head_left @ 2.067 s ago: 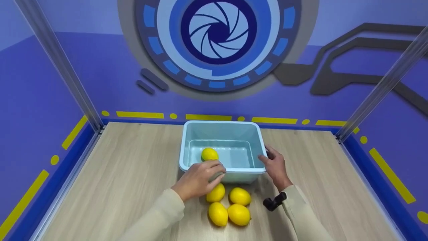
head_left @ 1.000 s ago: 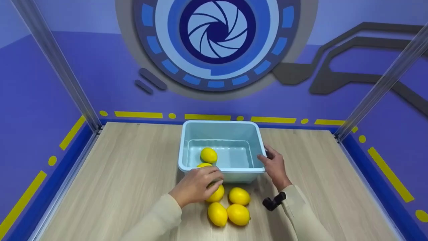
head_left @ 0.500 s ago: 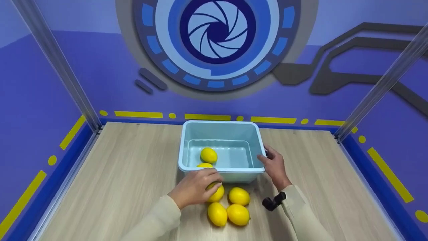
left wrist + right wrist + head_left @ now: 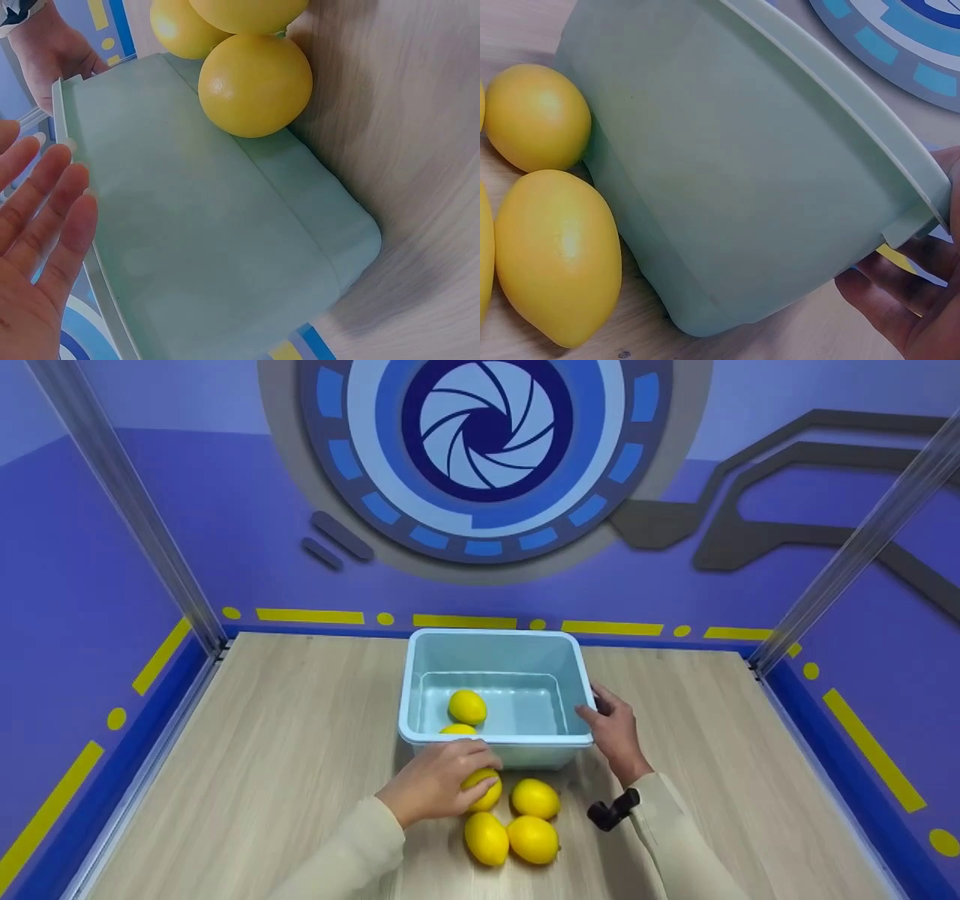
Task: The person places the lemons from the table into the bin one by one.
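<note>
A pale blue-green plastic bin (image 4: 496, 633) stands toward the back of the wooden table. Inside it lie one yellow lemon (image 4: 467, 707) and, partly hidden by the front wall, a second lemon (image 4: 457, 730). My left hand (image 4: 439, 781) is just in front of the bin, overlapping the nearest lemon (image 4: 486, 799) in the head view. The left wrist view shows that hand's fingers (image 4: 52, 225) spread beside the bin's rim, holding nothing. My right hand (image 4: 618, 735) holds the bin's right rim, thumb on top and fingers (image 4: 904, 277) below the edge.
More lemons stand before the bin: one at the right (image 4: 535, 799) and two nearer ones, left (image 4: 486, 838) and right (image 4: 534, 840). A black wrist device (image 4: 613, 810) sits at the right sleeve. Blue printed walls (image 4: 337, 585) enclose the table.
A second lemon has come into view inside the bin, behind its front wall. My left hand has drawn slightly back and down from the rim. My right hand stays in place.
</note>
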{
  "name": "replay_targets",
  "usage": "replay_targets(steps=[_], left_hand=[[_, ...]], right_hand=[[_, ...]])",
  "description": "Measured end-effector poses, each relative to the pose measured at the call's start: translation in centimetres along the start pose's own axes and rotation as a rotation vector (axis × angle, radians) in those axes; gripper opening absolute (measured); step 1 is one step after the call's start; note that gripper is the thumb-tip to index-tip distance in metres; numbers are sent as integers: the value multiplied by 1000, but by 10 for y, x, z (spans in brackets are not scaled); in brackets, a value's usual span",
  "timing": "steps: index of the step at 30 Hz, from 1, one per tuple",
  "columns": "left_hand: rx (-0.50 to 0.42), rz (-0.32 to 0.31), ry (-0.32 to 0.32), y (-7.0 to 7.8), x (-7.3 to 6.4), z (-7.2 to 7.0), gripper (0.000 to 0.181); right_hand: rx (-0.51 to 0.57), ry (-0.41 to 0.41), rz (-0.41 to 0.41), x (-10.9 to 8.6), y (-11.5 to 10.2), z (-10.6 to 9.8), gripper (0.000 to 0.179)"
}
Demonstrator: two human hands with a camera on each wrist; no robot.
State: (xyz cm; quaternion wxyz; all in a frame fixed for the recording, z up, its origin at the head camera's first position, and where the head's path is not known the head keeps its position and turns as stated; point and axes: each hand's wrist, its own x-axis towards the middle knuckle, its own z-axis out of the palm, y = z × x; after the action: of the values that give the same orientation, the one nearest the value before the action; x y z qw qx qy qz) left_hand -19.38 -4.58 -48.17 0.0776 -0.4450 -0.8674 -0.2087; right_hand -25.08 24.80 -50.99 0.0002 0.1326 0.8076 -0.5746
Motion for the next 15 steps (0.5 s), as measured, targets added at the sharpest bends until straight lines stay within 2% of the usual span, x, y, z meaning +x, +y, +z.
replay_targets(steps=[3, 9, 15], left_hand=[[-3, 4, -16, 1, 0, 0, 22], [-71, -4, -71, 2, -3, 2, 33], [-117, -45, -142, 2, -7, 5, 46]], right_hand=[[2, 6, -18, 0, 0, -1, 58], [4, 4, 0, 0, -1, -1, 57], [6, -13, 10, 0, -2, -1, 56]])
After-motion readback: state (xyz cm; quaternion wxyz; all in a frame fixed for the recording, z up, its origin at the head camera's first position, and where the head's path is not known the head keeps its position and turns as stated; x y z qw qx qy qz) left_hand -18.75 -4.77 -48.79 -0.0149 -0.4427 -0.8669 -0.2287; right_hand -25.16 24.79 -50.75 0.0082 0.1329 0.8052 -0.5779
